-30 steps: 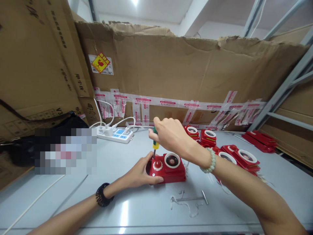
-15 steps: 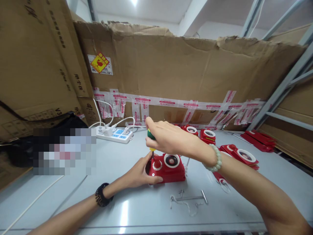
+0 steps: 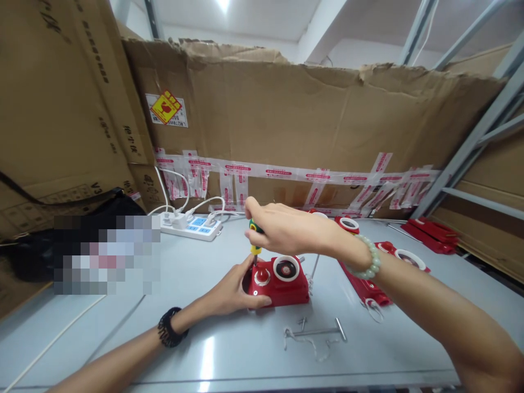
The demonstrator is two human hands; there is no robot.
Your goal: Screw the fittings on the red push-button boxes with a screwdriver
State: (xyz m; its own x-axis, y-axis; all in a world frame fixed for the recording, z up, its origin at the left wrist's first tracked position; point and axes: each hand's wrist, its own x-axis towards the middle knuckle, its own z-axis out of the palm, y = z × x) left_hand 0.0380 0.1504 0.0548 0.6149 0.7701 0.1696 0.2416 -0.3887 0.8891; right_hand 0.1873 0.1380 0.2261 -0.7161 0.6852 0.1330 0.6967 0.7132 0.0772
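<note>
A red device (image 3: 282, 295) with a round black speaker-like disc in a white ring and a red dome lies on the table. My left hand (image 3: 233, 286) grips its left end, thumb along the front side and fingers behind. Above it, my right hand (image 3: 282, 226) is closed round a green and yellow screwdriver (image 3: 256, 250). The screwdriver stands nearly upright, its tip at the device's far left corner, beside the dome. What the tip touches is too small to make out. A screw head shows at the near left corner.
In front lies a metal T-shaped rod (image 3: 315, 331) with white string. Several red devices (image 3: 370, 289) stand at the right, partly behind my right arm. A white power strip (image 3: 192, 226) with plugged cables is at the back left, before a taped cardboard wall (image 3: 278, 114).
My right hand and forearm have shifted and turned slightly, with more of the screwdriver's handle showing. My left hand and the device stay in place; the view has moved a little.
</note>
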